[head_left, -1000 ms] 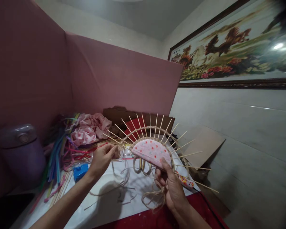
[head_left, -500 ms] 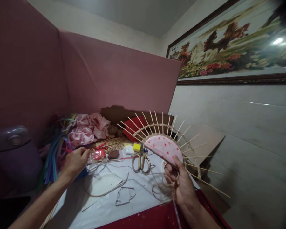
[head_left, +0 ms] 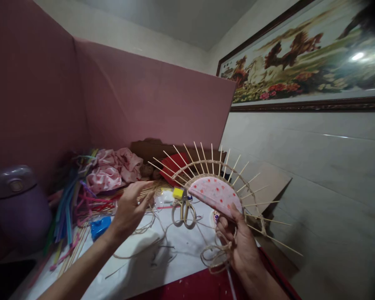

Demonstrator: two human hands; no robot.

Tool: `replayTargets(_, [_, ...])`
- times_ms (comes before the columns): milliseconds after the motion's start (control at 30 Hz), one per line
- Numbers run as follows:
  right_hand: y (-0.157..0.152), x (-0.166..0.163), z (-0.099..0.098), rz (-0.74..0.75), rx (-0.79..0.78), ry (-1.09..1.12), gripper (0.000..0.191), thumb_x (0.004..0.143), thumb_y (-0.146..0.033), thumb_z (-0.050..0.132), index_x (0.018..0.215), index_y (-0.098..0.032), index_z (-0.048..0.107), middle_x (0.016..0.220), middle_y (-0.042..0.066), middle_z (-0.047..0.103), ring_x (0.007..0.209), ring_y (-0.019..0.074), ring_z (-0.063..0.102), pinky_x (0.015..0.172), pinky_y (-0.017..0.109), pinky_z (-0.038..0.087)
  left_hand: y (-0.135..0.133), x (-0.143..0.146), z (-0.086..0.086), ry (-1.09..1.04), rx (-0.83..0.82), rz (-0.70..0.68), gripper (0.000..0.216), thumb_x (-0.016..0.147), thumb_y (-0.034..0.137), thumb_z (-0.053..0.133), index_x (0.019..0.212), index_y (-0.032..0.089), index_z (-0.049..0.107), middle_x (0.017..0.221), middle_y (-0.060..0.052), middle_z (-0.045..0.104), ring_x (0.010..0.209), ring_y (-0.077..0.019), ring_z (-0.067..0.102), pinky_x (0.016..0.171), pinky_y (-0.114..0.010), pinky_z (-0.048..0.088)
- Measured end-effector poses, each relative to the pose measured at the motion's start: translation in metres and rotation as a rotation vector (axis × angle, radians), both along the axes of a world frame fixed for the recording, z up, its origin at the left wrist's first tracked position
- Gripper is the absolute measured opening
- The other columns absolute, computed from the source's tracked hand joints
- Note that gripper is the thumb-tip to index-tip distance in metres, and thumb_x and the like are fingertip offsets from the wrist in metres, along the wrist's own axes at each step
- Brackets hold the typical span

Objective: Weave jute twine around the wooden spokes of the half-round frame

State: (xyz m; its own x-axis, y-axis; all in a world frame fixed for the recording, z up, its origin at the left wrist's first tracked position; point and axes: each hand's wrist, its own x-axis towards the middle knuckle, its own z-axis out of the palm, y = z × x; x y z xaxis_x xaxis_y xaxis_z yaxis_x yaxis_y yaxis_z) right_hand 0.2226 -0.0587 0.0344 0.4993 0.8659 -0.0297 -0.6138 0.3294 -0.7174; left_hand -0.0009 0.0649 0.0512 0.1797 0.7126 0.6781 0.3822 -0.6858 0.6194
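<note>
Head cam: scissors (head_left: 183,205) lie on the desk (head_left: 187,238). Right of them, the right hand (head_left: 242,239) is pinched on the lower edge of the stick fan (head_left: 215,192), twine (head_left: 224,249) dangling below. Left of the scissors, the left hand (head_left: 133,206) is half open, fingers parted; can't tell if any twine's caught in it.

Likely home craft corner: horse picture (head_left: 284,62) on tiled wall (head_left: 334,162); scissors (head_left: 183,205) on table (head_left: 125,287), cord-woven stick piece (head_left: 214,192).

White tabletop (head_left: 181,266) with scissors (head_left: 184,206) and, seemingly, loose twine (head_left: 128,258).
</note>
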Motion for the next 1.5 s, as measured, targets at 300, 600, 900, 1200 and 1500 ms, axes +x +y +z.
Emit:
replayTargets(300, [-0.008, -0.012, 0.0, -0.01, -0.026, -0.037, 0.039, 0.067, -0.045, 0.069, 0.063, -0.019, 0.042, 0.041, -0.01, 0.041, 0.03, 0.0016, 0.024, 0.029, 0.014, 0.021, -0.028, 0.044, 0.021, -0.786, -0.646, -0.339, 0.023, 0.068, 0.037, 0.069, 0.078, 0.017, 0.065, 0.075, -0.002, 0.067, 0.072, -0.0129, 0.057, 0.063, -0.023, 0.038])
replayTargets(600, [-0.009, -0.014, -0.006, 0.025, 0.038, -0.043, 0.033, 0.07, -0.042, 0.067, 0.067, -0.019, 0.043, 0.042, -0.01, 0.042, 0.033, 0.0011, 0.021, 0.031, 0.012, 0.019, -0.03, 0.042, 0.02, -0.892, -0.749, -0.371, 0.021, 0.055, 0.03, 0.076, 0.067, 0.015, 0.067, 0.065, -0.001, 0.066, 0.066, -0.0129, 0.056, 0.061, -0.024, 0.037])
replayTargets(900, [-0.006, -0.015, -0.01, 0.027, 0.024, -0.058, 0.035, 0.069, -0.044, 0.069, 0.066, -0.018, 0.046, 0.041, -0.009, 0.043, 0.032, 0.001, 0.022, 0.031, 0.012, 0.019, -0.027, 0.036, 0.011, -0.868, -0.79, -0.392, 0.019, 0.063, 0.031, 0.072, 0.072, 0.015, 0.066, 0.072, -0.002, 0.067, 0.07, -0.0118, 0.056, 0.064, -0.024, 0.037])
replayTargets(1200, [0.005, -0.029, -0.01, 0.003, -0.008, -0.042, 0.032, 0.067, -0.041, 0.072, 0.065, -0.017, 0.051, 0.045, -0.006, 0.051, 0.033, 0.0016, 0.03, 0.033, 0.013, 0.023, -0.033, 0.042, -0.007, -0.932, -0.921, -0.387, 0.035, 0.058, 0.038, 0.077, 0.085, 0.019, 0.066, 0.083, -0.002, 0.068, 0.072, -0.0128, 0.058, 0.06, -0.022, 0.04])
replayTargets(1500, [0.016, -0.058, -0.01, 0.064, -0.026, -0.051, 0.033, 0.066, -0.043, 0.072, 0.063, -0.016, 0.053, 0.045, -0.006, 0.05, 0.035, 0.0028, 0.031, 0.034, 0.015, 0.025, -0.063, 0.067, -0.01, -0.756, -1.015, -0.82, 0.029, 0.076, 0.039, 0.062, 0.096, 0.018, 0.067, 0.104, -0.011, 0.067, 0.1, -0.0232, 0.058, 0.081, -0.031, 0.043])
